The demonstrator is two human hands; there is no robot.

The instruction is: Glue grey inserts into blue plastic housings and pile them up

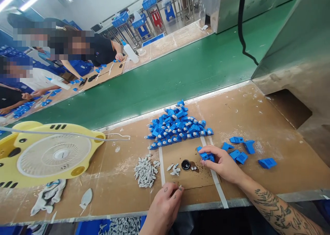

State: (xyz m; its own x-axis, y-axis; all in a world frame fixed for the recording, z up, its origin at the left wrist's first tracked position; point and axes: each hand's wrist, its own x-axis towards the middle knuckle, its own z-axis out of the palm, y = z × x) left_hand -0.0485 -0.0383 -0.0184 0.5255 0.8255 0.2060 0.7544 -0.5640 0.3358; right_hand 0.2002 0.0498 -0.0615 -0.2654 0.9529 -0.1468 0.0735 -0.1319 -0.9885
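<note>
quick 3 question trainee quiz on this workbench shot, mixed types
1. True or false: the right hand holds small blue plastic clips.
2. What does the left hand pinch? A) a small grey plastic piece B) a white squeeze bottle C) a black cap
3. Fill in: the big heap of blue plastic parts lies between the hands and the green ____.

Key: 1 true; 2 A; 3 conveyor belt

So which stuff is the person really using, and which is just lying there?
In use:
right hand holding blue parts
left hand pinching a grey piece
blue pile
grey pile
black cap

Lying about:
yellow fan
glove
white bottle
black cable
</note>
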